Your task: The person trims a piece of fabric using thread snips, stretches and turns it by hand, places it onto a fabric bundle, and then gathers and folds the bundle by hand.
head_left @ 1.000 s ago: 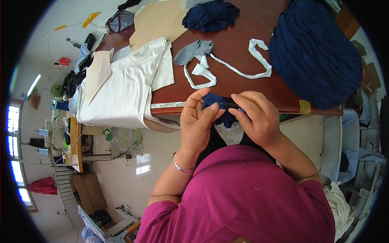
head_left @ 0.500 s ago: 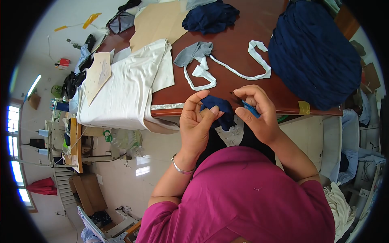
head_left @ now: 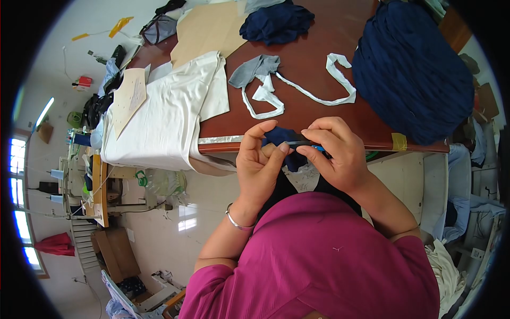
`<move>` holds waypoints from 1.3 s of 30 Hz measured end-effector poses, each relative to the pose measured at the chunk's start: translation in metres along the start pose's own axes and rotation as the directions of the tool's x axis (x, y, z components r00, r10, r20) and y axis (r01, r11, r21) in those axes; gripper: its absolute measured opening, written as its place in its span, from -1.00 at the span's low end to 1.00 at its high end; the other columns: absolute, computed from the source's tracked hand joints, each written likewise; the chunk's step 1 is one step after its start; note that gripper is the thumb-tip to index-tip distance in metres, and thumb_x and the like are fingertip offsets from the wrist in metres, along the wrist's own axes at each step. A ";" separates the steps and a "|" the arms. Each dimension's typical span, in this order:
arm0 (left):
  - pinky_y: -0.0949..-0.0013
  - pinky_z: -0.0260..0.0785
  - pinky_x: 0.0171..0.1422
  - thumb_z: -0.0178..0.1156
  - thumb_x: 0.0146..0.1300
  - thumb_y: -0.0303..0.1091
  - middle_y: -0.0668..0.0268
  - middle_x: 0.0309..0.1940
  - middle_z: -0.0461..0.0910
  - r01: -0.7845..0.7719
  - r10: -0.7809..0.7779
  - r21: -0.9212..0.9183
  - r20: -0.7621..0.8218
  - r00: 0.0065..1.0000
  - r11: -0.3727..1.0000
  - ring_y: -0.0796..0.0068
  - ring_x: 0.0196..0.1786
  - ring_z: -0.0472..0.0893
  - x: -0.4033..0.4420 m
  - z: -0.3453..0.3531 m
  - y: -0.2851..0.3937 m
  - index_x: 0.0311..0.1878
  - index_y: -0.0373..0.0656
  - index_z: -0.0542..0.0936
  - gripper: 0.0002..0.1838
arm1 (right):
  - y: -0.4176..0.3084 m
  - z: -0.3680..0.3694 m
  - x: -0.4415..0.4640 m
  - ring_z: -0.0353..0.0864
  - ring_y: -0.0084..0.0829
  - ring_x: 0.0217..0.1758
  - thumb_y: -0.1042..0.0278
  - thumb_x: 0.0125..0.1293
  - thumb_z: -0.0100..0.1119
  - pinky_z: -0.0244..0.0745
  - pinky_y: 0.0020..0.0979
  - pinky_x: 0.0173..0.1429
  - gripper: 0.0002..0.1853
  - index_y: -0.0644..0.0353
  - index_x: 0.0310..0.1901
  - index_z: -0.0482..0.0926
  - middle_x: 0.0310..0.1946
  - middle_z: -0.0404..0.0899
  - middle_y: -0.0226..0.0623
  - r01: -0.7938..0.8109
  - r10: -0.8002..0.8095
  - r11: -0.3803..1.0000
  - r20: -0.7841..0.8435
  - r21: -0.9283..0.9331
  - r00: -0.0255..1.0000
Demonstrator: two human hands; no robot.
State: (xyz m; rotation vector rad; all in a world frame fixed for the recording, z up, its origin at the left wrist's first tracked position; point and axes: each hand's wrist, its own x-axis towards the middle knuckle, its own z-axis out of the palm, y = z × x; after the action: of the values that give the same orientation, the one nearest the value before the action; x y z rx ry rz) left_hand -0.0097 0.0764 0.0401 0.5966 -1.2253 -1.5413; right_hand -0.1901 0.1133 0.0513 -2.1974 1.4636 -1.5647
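Observation:
A small piece of navy fabric [head_left: 293, 161] is pinched between the thumb and fingers of my left hand [head_left: 254, 165], just off the table's front edge. My right hand [head_left: 341, 157] is closed on small blue-handled thread snips [head_left: 303, 143]. Their dark blades point left and reach the fabric beside my left thumb tip; whether the blades are apart or together I cannot tell. Part of the fabric is hidden behind my fingers. Beyond my hands, a grey cloth piece [head_left: 254, 70] with a long white strip [head_left: 313, 99] lies on the table.
On the red-brown table [head_left: 319, 48] are white fabric [head_left: 159, 117] at left, a paper pattern piece [head_left: 130, 101], brown paper [head_left: 210, 29] and a navy cloth bundle [head_left: 276, 22]. A large navy fabric heap [head_left: 411, 74] stands at right. A sewing machine table [head_left: 99, 186] is at left.
My right hand has moved slightly left and turned, bringing the snips' blades from beside the navy fabric onto it at my left thumb. My left hand has barely moved.

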 end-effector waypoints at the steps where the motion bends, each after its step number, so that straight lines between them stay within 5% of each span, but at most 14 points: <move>1: 0.48 0.56 0.11 0.15 0.37 -0.69 0.25 -0.03 0.56 0.002 -0.002 0.000 0.005 1.000 1.000 0.70 -0.12 0.63 0.000 -0.001 -0.001 0.29 -0.33 0.32 -0.54 | 0.001 -0.001 -0.001 0.64 -0.32 -0.33 0.35 0.21 0.41 0.53 -0.40 -0.31 -0.79 0.24 -0.18 0.63 -0.20 0.58 -0.25 -0.010 0.009 1.000 0.010 0.004 1.000; 5: 0.49 0.54 0.13 0.15 0.36 -0.70 0.22 0.03 0.54 0.003 -0.003 -0.010 0.012 1.000 1.000 0.66 -0.05 0.65 0.000 -0.004 -0.003 0.31 -0.33 0.31 -0.52 | 0.012 0.000 0.000 0.62 -0.49 -0.31 0.42 0.26 0.37 0.50 -0.49 -0.25 -0.81 0.26 -0.15 0.62 -0.21 0.59 -0.27 0.025 -0.015 0.992 -0.082 0.123 0.997; 7: 0.51 0.53 0.14 0.15 0.36 -0.71 0.20 0.07 0.52 0.020 -0.021 0.010 0.031 0.999 1.000 0.62 -0.01 0.65 0.000 -0.008 -0.001 0.34 -0.33 0.30 -0.49 | 0.006 0.006 0.001 0.59 -0.58 -0.28 0.44 0.27 0.37 0.49 -0.50 -0.21 -0.80 0.27 -0.12 0.60 -0.22 0.59 -0.32 -0.263 0.368 0.700 -0.020 0.664 0.930; 10: 0.55 0.50 0.16 0.13 0.35 -0.74 0.22 0.08 0.53 0.042 -0.042 -0.005 0.038 0.998 0.999 0.57 0.02 0.66 0.002 -0.004 0.009 0.37 -0.34 0.28 -0.46 | 0.022 0.008 -0.008 0.51 -0.71 -0.24 0.41 0.32 0.37 0.47 -0.52 -0.19 -0.71 0.28 0.00 0.55 -0.26 0.57 -0.40 -0.482 0.386 0.532 0.307 0.696 0.870; 14: 0.58 0.47 0.08 0.17 0.35 -0.69 0.32 -0.03 0.61 -0.025 0.034 0.198 -0.041 0.999 0.980 0.57 0.00 0.67 0.008 -0.007 0.016 0.29 -0.31 0.43 -0.55 | 0.045 0.028 -0.021 0.34 -0.85 -0.46 0.39 0.39 0.29 0.21 -0.63 -0.43 -0.75 0.22 0.03 0.52 -0.48 0.45 -0.55 -0.514 0.382 0.611 0.344 0.602 0.857; 16: 0.60 0.44 -0.04 0.19 0.38 -0.63 0.37 -0.12 0.64 -0.074 0.070 0.611 0.031 0.997 0.788 0.68 -0.10 0.61 0.017 -0.024 0.021 0.16 -0.30 0.52 -0.70 | 0.037 0.014 -0.013 0.28 -0.86 -0.56 0.37 0.44 0.23 0.07 -0.64 -0.53 -0.83 0.19 -0.02 0.54 -0.54 0.40 -0.62 -0.666 0.544 0.176 0.492 0.725 0.680; 17: 0.62 0.42 -0.09 0.19 0.40 -0.60 0.40 -0.17 0.65 -0.099 0.071 0.773 0.070 0.995 0.627 0.73 -0.14 0.59 0.021 -0.031 0.022 0.09 -0.29 0.57 -0.77 | 0.040 0.013 -0.009 0.29 -0.85 -0.64 0.29 0.51 0.14 -0.03 -0.65 -0.60 -0.90 0.10 -0.12 0.54 -0.53 0.43 -0.66 -0.600 0.498 0.028 0.509 0.800 0.702; 20: 0.55 0.41 -0.10 0.26 0.41 -0.40 0.36 -0.27 0.57 0.062 -0.066 0.603 -0.015 0.998 0.795 0.66 -0.21 0.57 0.034 -0.040 0.018 -0.13 -0.27 0.63 -0.88 | 0.040 0.005 0.009 0.29 -0.86 -0.66 0.20 0.53 0.13 -0.03 -0.68 -0.62 -0.85 0.04 -0.18 0.52 -0.54 0.45 -0.67 -0.657 0.525 -0.099 0.600 0.747 0.603; 24: 0.55 0.30 -0.05 0.16 0.50 -0.30 0.45 -0.32 0.49 -0.184 0.129 0.552 0.137 0.982 0.813 0.66 -0.24 0.42 0.041 -0.045 0.007 -0.19 -0.26 0.56 -0.79 | 0.042 0.003 0.018 0.31 -0.85 -0.67 0.16 0.52 0.14 -0.03 -0.69 -0.66 -0.82 0.00 -0.25 0.54 -0.53 0.49 -0.66 -0.695 0.491 -0.163 0.668 0.700 0.559; 30: 0.62 0.25 -0.04 0.06 0.57 -0.25 0.58 -0.32 0.43 0.218 -0.257 0.329 0.079 0.963 0.919 0.78 -0.23 0.35 0.033 -0.049 0.016 -0.13 -0.22 0.53 -0.77 | 0.043 0.003 0.022 0.30 -0.85 -0.68 0.16 0.50 0.16 -0.01 -0.70 -0.66 -0.81 0.00 -0.28 0.57 -0.53 0.50 -0.66 -0.704 0.485 -0.176 0.683 0.688 0.546; 33: 0.63 0.25 -0.09 0.13 0.52 -0.31 0.60 -0.33 0.43 0.329 -0.332 0.052 0.094 0.938 0.943 0.82 -0.23 0.34 0.034 -0.046 0.015 -0.12 -0.21 0.54 -0.84 | 0.042 0.007 0.022 0.31 -0.84 -0.69 0.15 0.50 0.17 0.00 -0.69 -0.67 -0.81 -0.01 -0.28 0.57 -0.53 0.50 -0.65 -0.709 0.498 -0.205 0.696 0.674 0.518; 36: 0.61 0.28 -0.15 0.23 0.44 -0.40 0.61 -0.35 0.44 0.256 -0.297 0.260 0.133 0.946 0.931 0.84 -0.22 0.37 0.030 -0.032 0.026 -0.11 -0.20 0.57 -0.91 | 0.034 0.011 0.021 0.34 -0.87 -0.59 0.15 0.50 0.17 0.11 -0.70 -0.58 -0.81 0.03 -0.26 0.58 -0.52 0.49 -0.65 -0.690 0.466 -0.061 0.632 0.721 0.619; 37: 0.51 0.35 -0.16 0.27 0.27 -0.60 0.51 -0.37 0.48 0.101 -0.208 0.568 0.126 0.970 0.817 0.70 -0.23 0.46 0.030 -0.040 0.019 -0.12 -0.20 0.63 -0.85 | 0.023 0.014 0.022 0.35 -0.86 -0.53 0.16 0.51 0.17 0.18 -0.68 -0.51 -0.80 0.06 -0.25 0.59 -0.51 0.49 -0.63 -0.686 0.497 0.135 0.549 0.715 0.671; 39: 0.46 0.37 -0.16 0.24 0.16 -0.67 0.41 -0.37 0.50 -0.187 0.114 0.737 0.148 0.982 0.649 0.54 -0.25 0.49 0.034 -0.046 0.005 -0.12 -0.19 0.66 -0.76 | 0.000 0.018 0.020 0.39 -0.81 -0.35 0.20 0.49 0.20 0.37 -0.61 -0.28 -0.78 0.18 -0.24 0.60 -0.47 0.47 -0.61 -0.543 0.396 0.613 0.371 0.574 0.840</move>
State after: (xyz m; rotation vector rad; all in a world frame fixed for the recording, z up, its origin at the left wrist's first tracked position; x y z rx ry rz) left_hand 0.0193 0.0277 0.0353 0.9284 -1.9497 -0.8638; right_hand -0.1764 0.0912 0.0566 -1.3560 1.0545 -1.3208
